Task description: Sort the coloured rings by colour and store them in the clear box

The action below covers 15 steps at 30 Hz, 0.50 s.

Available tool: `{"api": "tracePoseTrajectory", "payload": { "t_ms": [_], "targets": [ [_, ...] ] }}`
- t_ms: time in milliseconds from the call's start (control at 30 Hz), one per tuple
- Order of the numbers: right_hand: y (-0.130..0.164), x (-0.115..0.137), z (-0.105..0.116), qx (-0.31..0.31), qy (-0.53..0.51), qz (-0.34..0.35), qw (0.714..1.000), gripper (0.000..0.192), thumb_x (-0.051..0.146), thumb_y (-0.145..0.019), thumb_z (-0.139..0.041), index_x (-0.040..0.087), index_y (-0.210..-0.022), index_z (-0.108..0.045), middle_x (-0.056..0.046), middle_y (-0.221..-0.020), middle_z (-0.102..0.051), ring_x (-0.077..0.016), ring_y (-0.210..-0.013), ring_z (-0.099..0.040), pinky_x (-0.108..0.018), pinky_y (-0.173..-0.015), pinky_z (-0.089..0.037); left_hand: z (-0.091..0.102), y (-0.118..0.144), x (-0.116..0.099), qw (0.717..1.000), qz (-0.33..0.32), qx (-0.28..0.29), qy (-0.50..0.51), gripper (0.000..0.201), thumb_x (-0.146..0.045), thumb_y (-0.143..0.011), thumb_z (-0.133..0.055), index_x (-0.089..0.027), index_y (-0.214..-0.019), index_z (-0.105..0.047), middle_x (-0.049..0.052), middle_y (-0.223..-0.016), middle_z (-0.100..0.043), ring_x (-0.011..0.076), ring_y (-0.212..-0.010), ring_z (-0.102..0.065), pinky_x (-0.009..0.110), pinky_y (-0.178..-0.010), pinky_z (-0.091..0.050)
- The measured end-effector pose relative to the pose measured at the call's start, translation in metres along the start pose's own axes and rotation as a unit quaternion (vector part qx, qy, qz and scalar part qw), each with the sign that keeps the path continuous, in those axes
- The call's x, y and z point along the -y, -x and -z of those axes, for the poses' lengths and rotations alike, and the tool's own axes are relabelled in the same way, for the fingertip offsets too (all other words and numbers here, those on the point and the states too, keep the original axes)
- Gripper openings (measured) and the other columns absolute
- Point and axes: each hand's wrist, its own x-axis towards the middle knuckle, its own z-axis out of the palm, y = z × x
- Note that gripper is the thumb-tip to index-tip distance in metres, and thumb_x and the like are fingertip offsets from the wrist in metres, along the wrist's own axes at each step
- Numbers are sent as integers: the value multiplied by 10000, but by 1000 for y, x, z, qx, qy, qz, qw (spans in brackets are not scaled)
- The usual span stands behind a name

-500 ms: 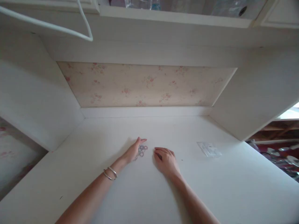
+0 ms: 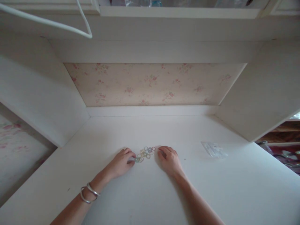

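Observation:
A small cluster of tiny coloured rings (image 2: 145, 154), like little elastic bands, lies flat on the white desk (image 2: 150, 193). My left hand (image 2: 122, 162), with two silver bangles on the wrist, rests palm down just left of the cluster, its fingertips at the nearest rings. My right hand (image 2: 169, 160) lies palm down just right of the cluster, fingers curled toward it. Neither hand visibly holds a ring.
A small clear plastic bag (image 2: 214, 149) lies on the desk to the right. White side panels flank the desk, with floral wallpaper (image 2: 152, 82) at the back. A white hanger (image 2: 58, 25) hangs at the top left under a shelf.
My left hand pulled back toward me and turned palm down, uncovering the rings, which now show spread out. The right hand barely moved. The view shifted slightly.

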Motion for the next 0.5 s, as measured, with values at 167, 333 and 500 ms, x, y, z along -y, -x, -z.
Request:
{"api": "tracePoseTrajectory", "payload": {
  "t_ms": [167, 333, 500],
  "targets": [
    [4, 4, 2, 16, 1, 55, 998, 210, 337, -824, -525, 253, -944, -675, -23, -1016, -672, -186, -990, -568, -332, -937, -352, -15, 0, -19, 998, 12, -25, -60, 160, -344, -816, -579, -204, -885, -612, 38, -919, -605, 196, -910, -547, 316, -823, -426],
    [5, 4, 3, 24, -1, 78, 997, 185, 338, -794, -571, 264, -915, -690, -18, -1013, -672, -184, -991, -562, -333, -944, -341, -30, -26, -29, 998, 22, -47, -42, 157, -336, -811, -590, -203, -885, -628, 40, -925, -624, 190, -894, -559, 303, -805, -426],
    [3, 0, 0, 28, 5, 68, 997, 194, 319, -803, -561, 278, -941, -691, -15, -1042, -663, -183, -999, -557, -340, -940, -342, -38, -38, -32, 995, 39, -82, -30, 151, -311, -803, -591, -210, -906, -633, 42, -908, -633, 185, -877, -571, 302, -812, -431]
  ]
}}
